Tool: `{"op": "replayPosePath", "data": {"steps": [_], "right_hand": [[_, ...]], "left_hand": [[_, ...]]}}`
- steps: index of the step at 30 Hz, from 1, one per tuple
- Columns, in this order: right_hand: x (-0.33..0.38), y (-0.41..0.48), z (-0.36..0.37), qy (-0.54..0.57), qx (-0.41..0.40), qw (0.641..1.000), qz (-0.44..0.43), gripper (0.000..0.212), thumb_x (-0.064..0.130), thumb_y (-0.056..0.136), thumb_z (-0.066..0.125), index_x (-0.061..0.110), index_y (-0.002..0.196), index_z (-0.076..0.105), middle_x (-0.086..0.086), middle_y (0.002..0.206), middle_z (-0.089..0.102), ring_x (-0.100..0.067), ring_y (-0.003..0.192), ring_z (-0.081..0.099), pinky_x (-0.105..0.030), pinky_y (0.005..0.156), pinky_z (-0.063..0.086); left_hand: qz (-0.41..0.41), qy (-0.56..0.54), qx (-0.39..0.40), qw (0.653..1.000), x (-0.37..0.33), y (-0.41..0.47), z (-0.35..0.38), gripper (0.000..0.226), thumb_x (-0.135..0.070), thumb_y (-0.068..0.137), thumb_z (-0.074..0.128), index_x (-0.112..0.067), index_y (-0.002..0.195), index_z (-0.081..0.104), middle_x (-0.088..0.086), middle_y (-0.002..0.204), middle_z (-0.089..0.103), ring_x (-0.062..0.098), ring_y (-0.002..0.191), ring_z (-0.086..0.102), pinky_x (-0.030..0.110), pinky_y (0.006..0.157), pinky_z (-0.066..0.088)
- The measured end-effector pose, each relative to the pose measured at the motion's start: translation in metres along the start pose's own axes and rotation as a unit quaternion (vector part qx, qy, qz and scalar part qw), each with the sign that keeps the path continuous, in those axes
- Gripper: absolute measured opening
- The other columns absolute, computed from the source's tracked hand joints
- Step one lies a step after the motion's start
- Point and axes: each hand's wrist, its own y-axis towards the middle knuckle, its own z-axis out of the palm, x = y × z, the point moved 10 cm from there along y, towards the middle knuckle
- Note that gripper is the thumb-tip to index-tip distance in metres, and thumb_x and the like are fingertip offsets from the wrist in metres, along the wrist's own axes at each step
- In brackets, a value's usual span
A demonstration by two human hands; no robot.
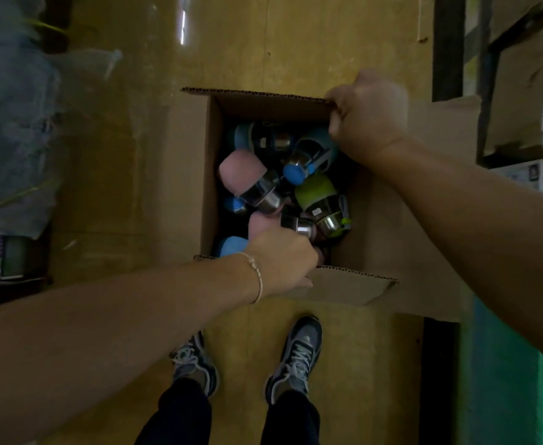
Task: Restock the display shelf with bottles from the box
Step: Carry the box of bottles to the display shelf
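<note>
An open cardboard box [186,175] stands on the floor in front of my feet. Inside lie several bottles with steel necks: a pink one [241,171], a blue one [312,152], a green one [316,191] and others beneath. My left hand [280,261] reaches over the box's near edge and is closed around a pink bottle [260,224] near its steel neck. My right hand [366,117] grips the far right corner of the box, fingers curled over the rim of its flap.
The box's right flap [405,226] lies folded out. My two sneakers [299,358] stand just behind the near flap [344,284]. Plastic-wrapped goods [13,123] sit at the left. A dark shelf frame with cardboard boxes [517,91] rises at the upper right.
</note>
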Motion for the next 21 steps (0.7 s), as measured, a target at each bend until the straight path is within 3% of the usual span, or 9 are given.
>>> {"op": "replayPosePath", "data": {"steps": [5,12,14,21], "right_hand": [[-0.013,0.005,0.027,0.005,0.010,1.000,0.026,0.033,0.021,0.096,0.050,0.014,0.121,0.070,-0.021,0.115,0.060,-0.042,0.093,0.060,-0.034,0.065,0.034],[-0.027,0.016,0.051,0.028,0.029,0.997,0.064,0.034,0.021,0.096,0.050,0.017,0.124,0.069,-0.022,0.119,0.057,-0.043,0.095,0.060,-0.034,0.068,0.037],[-0.030,0.014,0.055,0.037,0.031,0.996,0.073,0.033,0.021,0.096,0.052,0.016,0.123,0.070,-0.023,0.117,0.057,-0.044,0.096,0.058,-0.033,0.068,0.036],[-0.022,0.005,0.061,0.064,0.015,0.995,0.072,0.024,0.020,0.095,0.052,0.007,0.105,0.070,-0.017,0.092,0.066,-0.035,0.108,0.050,-0.039,0.087,0.037]], "left_hand": [[-0.026,-0.014,0.016,0.999,0.020,0.013,0.031,0.040,-0.046,0.100,0.047,-0.009,0.104,0.062,0.008,0.102,0.065,0.028,0.096,0.063,0.035,0.064,0.042],[-0.028,-0.013,-0.005,0.999,0.040,0.030,0.023,0.046,-0.051,0.097,0.048,-0.010,0.113,0.062,0.009,0.105,0.064,0.028,0.097,0.062,0.035,0.065,0.041],[-0.040,-0.023,-0.010,0.999,0.048,0.033,0.024,0.048,-0.055,0.095,0.048,-0.011,0.108,0.064,0.007,0.103,0.065,0.026,0.094,0.063,0.034,0.064,0.040],[-0.075,-0.034,-0.001,0.997,0.072,0.046,0.031,0.059,-0.071,0.086,0.046,-0.015,0.096,0.062,0.002,0.096,0.063,0.022,0.088,0.061,0.033,0.065,0.036]]}}
